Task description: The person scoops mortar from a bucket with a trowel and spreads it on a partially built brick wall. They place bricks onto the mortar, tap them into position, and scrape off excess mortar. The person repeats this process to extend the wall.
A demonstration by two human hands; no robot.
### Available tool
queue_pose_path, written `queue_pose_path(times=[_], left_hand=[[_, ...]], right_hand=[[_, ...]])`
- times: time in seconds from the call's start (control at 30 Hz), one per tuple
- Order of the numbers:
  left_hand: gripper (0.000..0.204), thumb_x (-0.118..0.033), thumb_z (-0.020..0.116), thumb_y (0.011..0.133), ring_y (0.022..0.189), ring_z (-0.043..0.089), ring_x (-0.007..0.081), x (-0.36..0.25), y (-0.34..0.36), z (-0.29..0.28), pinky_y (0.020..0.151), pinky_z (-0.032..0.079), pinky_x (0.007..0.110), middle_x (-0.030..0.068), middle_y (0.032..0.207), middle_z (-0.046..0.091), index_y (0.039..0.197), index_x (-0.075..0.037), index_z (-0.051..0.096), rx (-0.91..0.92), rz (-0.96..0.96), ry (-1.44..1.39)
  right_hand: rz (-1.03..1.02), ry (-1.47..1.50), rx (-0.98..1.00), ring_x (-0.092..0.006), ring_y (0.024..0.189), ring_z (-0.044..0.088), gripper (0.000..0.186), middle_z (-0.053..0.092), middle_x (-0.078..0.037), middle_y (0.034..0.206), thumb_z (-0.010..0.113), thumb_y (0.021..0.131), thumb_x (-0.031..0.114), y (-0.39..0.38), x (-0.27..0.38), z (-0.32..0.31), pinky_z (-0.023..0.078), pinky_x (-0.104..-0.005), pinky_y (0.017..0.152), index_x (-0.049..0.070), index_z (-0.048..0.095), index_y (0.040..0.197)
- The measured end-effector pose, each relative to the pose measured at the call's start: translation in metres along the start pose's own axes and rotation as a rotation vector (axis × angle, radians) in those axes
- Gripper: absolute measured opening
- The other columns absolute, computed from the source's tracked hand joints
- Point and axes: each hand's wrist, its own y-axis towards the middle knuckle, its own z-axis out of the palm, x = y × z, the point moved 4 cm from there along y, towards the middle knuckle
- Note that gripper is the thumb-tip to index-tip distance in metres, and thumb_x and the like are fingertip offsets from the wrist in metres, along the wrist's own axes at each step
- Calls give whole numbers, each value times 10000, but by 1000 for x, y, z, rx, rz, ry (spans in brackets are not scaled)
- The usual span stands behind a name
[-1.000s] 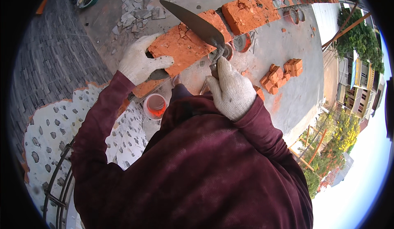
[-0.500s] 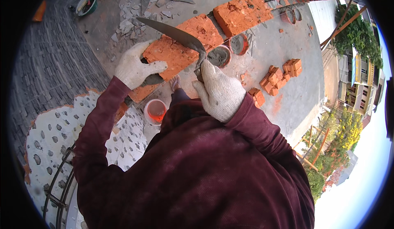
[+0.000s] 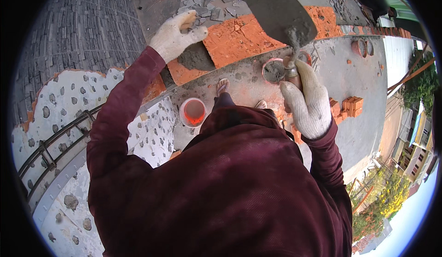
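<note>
My right hand (image 3: 308,98), in a white knit glove, grips a pointing trowel by its wooden handle. The broad grey trowel blade (image 3: 276,10) is raised toward the far side over the brick wall, with mortar smeared near its neck. My left hand (image 3: 177,35), gloved too, has thumb and fingers apart and holds nothing. It hovers by the near-left brick (image 3: 237,40) of the wall's top course. Beside that brick's left end, a patch of grey mortar (image 3: 197,59) lies on the lower course (image 3: 186,74). The blade hides part of the wall.
A bucket (image 3: 193,112) with reddish contents stands near my feet, beyond which sits a tub of mortar (image 3: 274,70). Stacked bricks (image 3: 352,106) lie to the right. A taut string runs along the wall. Left are a chipped white wall (image 3: 73,91) and metal bars (image 3: 46,153).
My left hand has come off the brick's end and opened. My right hand has moved right with the trowel, whose blade now shows its broad face. The view has shifted.
</note>
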Motion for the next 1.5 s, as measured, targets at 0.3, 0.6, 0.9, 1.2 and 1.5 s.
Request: queue_pose_path(times=[0.3, 0.6, 0.9, 1.2, 1.5], left_hand=[[793, -667, 583, 964, 1187, 658, 378, -151, -126, -24, 1074, 485, 570, 238, 1216, 676, 1281, 59, 630, 255, 510, -805], [685, -394, 694, 960, 1300, 611, 296, 10, -243, 390, 1116, 447, 374, 226, 1402, 628, 1454, 53, 534, 527, -670, -55], [949, -543, 756, 862, 1455, 336, 514, 76, -333, 543, 1199, 326, 553, 325, 1572, 359, 1568, -31, 381, 673, -688, 303], [997, -535, 806, 828, 1493, 210, 562, 65, -314, 582, 1198, 274, 629, 314, 1605, 290, 1592, -78, 356, 526, -741, 335], [624, -401, 569, 1062, 1396, 503, 331, 135, -364, 621, 1149, 399, 406, 235, 1518, 505, 1521, 8, 463, -186, -907, -520]], right_hand=[[672, -105, -170, -230, 744, 688, 355, 686, -147, 822, 663, 904, 210, -210, -240, -90, 553, -358, 714, -8, 612, 1180], [1014, -289, 501, -435, 1105, 677, 498, 709, -265, 1139, 617, 854, 234, -303, -553, 30, 528, -484, 948, 63, 593, 1322], [1063, 283, -241, -280, 825, 679, 360, 680, -132, 859, 763, 719, 157, -187, -843, 109, 547, -425, 758, 60, 672, 1054], [734, 931, -448, -147, 726, 574, 168, 649, -39, 846, 716, 753, 5, -59, -863, 170, 470, -322, 663, 45, 636, 895], [797, 884, -181, -108, 608, 508, 53, 565, 18, 720, 624, 778, 18, -121, -680, 183, 432, -282, 585, 47, 624, 823]])
